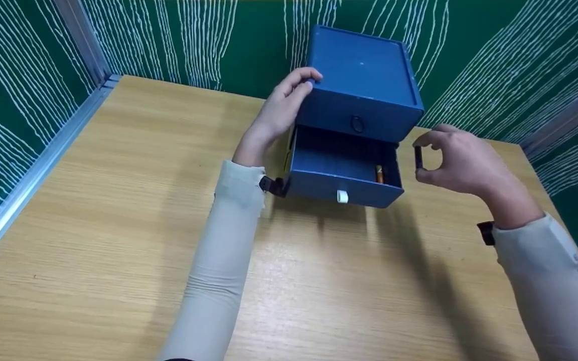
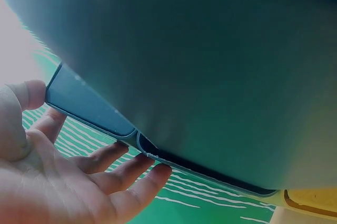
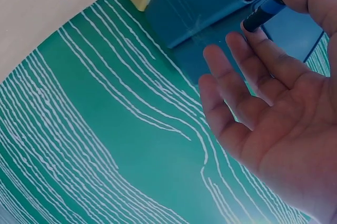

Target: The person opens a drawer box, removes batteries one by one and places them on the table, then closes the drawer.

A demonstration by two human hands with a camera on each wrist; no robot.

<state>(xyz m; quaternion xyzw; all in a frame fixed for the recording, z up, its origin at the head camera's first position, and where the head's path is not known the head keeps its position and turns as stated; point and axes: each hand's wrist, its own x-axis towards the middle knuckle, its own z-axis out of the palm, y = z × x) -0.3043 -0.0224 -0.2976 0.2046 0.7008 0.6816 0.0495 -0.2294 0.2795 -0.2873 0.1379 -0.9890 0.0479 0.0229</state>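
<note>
Two bare hands at blue drawer unit [image 1: 364, 60] on wooden table [image 1: 118, 225]. Left hand [image 1: 280, 106] holds unit's upper front left corner, thumb and fingers bent round it. Right hand [image 1: 462, 159] pinches small dark cylinder [image 1: 418, 157] between thumb and forefinger, other fingers loosely spread; cylinder upright in head view, just right of unit. Lower drawer [image 1: 319, 186] pulled out, white tab [image 1: 342, 196] on front, orange battery [image 1: 380, 174] inside near right wall. Green wall [image 1: 259, 50] behind, white wavy lines.
</note>
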